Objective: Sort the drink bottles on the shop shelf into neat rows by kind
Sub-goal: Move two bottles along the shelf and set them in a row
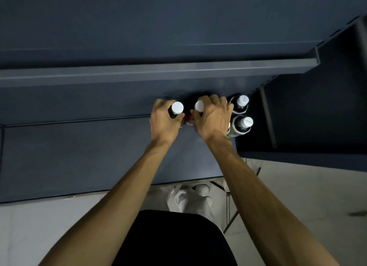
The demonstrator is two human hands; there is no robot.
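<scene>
- Head view, centre of the frame: my left hand [163, 120] is curled round a dark bottle with a white cap [177, 107], gripping it just under the neck.
- Just right of it, my right hand [211, 117] closes over a second white-capped bottle [199, 105]; the fingers wrap the far side and hide most of the body, so I cannot tell its kind.
- Both bottles stand on the dark blue shelf [79, 146], towards its back, close together.
- Further right, two more bottles sit one behind the other: the rear bottle [242, 101] and the front bottle [247, 122], both just beside my right hand.
- Risk, as I judge it: my right knuckles are almost against that pair, so sliding my bottle rightwards could knock one over or push it out of line.
- Another risk: gripping high near the caps makes the bottles prone to tipping if I drag rather than lift.
- Something small and reddish shows between my hands; too hidden to name.
- The upper shelf edge [158, 73] runs across the upper frame, limiting how high I can lift.
- Bottom of frame: pale floor [297, 186] and my shoe [202, 187].
</scene>
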